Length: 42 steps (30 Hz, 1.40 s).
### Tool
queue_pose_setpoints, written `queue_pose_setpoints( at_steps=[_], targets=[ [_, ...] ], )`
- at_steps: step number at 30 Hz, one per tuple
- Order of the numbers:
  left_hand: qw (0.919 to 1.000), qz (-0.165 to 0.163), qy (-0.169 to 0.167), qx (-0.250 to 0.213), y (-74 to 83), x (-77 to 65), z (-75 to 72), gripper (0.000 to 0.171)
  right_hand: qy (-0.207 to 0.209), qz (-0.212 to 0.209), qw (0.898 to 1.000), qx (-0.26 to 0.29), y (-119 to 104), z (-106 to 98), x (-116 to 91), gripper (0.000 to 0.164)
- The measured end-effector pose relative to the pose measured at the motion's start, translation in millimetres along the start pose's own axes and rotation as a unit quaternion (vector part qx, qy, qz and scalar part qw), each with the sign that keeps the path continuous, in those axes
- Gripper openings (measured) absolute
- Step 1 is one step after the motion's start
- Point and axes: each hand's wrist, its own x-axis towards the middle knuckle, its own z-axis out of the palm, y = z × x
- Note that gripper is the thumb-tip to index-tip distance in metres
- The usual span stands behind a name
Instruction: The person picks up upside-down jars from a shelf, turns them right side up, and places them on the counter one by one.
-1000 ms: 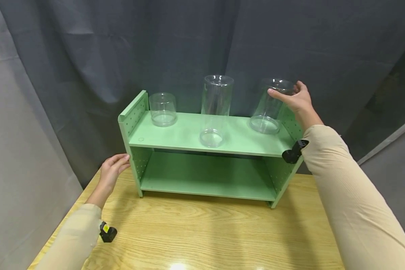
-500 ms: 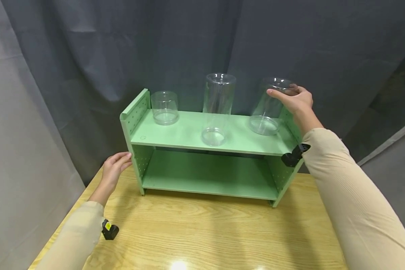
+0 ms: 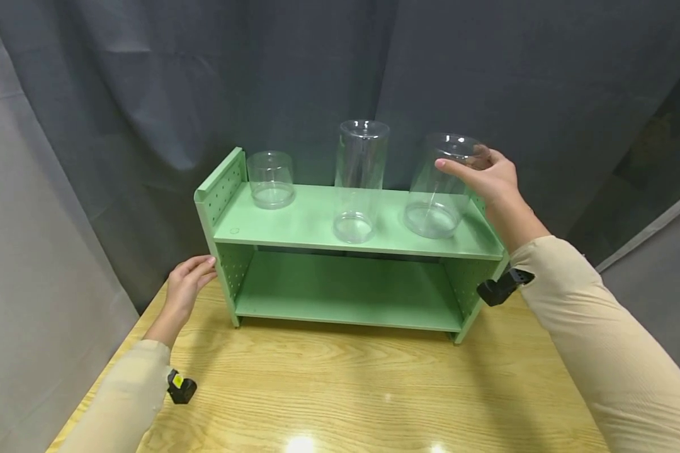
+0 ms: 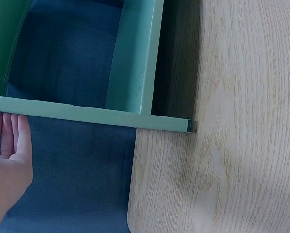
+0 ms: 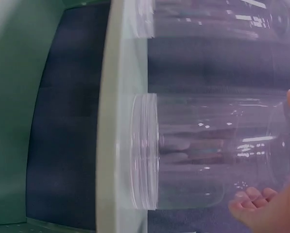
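Note:
My right hand (image 3: 498, 182) grips the upper part of a clear wide jar (image 3: 437, 189) at the right of the green shelf's (image 3: 294, 228) top board. The thumb lies on its near side and the fingers curl round the far right. In the right wrist view the jar's ridged base (image 5: 145, 153) is right at the board, behind its front edge. My left hand (image 3: 182, 288) is beside the shelf's left side panel (image 3: 205, 217). In the left wrist view its straight fingers (image 4: 16, 131) touch the panel's outer face.
A tall clear jar (image 3: 361, 173) stands mid-board, close left of the wide jar. A short clear jar (image 3: 270, 182) is at the back left. The shelf stands on a wooden table (image 3: 328, 384) before a dark grey curtain (image 3: 294, 69).
My right hand has brought the wide jar toward the front edge and slightly left, nearer the tall jar. The left hand stays at the side panel.

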Motion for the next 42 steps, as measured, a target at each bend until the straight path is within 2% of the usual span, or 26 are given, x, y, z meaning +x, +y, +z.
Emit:
queue_pose_setpoints(
  at_steps=[4, 11, 17, 23, 35, 39, 42],
  targets=[
    [0.9999, -0.005, -0.004, 0.008, -0.3, -0.5, -2.0, 0.005, 0.006, -0.015, 1.0, -0.014, 3, 3, -10, 0.099],
    [0.9995, -0.013, -0.005, 0.028, -2.4, -3.0, -4.8, 0.021, 0.007, -0.026, 0.999, -0.026, 7, 2, -18, 0.101],
    [0.9996, -0.007, -0.007, 0.028, -0.2, -2.7, -5.1, 0.013, 0.006, -0.039, 0.999, -0.037, 10, -1, -26, 0.102],
    [0.9993, 0.001, -0.014, 0.035, -1.3, -4.1, -6.4, 0.014, 0.001, -0.046, 0.998, -0.04, 12, -5, -34, 0.102],
    [0.9984, -0.005, -0.01, 0.055, -5.5, -5.0, -7.7, 0.02, -0.007, -0.086, 0.996, -0.026, 21, -17, -66, 0.085],
    [0.9984, -0.005, -0.01, 0.055, -5.5, -4.5, -7.7, 0.021, -0.024, -0.109, 0.994, -0.002, 26, -21, -80, 0.08],
    [0.9987, -0.005, -0.01, 0.05, -5.2, -4.2, -7.3, 0.02, -0.04, -0.135, 0.988, 0.064, 32, -23, -88, 0.077]
  ],
)
